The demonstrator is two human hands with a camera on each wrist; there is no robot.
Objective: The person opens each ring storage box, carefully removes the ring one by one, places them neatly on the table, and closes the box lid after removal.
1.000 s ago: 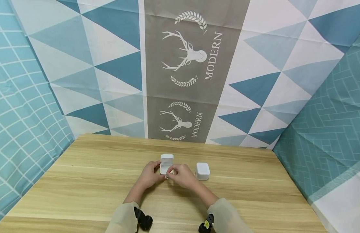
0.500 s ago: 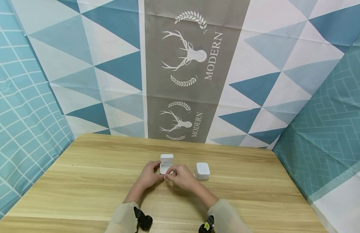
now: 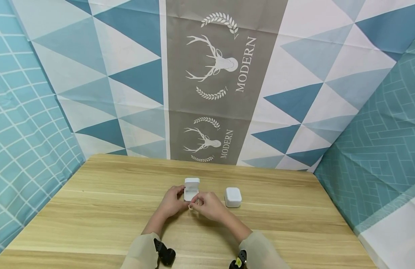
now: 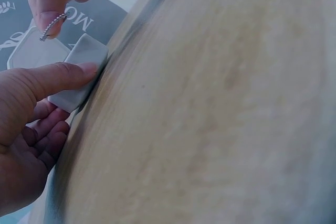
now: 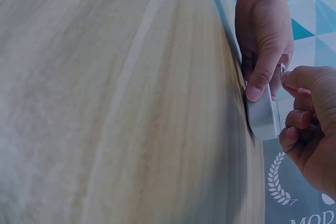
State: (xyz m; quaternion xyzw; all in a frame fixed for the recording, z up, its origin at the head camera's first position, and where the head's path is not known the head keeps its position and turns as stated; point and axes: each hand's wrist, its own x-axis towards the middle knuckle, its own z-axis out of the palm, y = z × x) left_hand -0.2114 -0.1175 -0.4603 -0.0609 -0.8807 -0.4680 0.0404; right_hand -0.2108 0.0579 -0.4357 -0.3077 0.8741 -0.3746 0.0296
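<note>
My left hand grips a small white ring box from its left side, the box resting on the table with its lid raised. In the left wrist view its thumb presses along the front of the box. My right hand pinches a ring between thumb and forefinger, just in front of the box. The ring's band shows a row of small sparkling stones. From the right wrist the ring appears edge-on beside the fingertips, and the right hand partly hides the inside of the box in the head view.
A second white box, rounded and closed, stands to the right of my right hand. The wooden table ends at a patterned cloth wall behind, with blue cloth on both sides.
My right hand has drawn the ring slightly toward me and tilted it, so more of the band shows. My left hand and the ring box stay in place.
</note>
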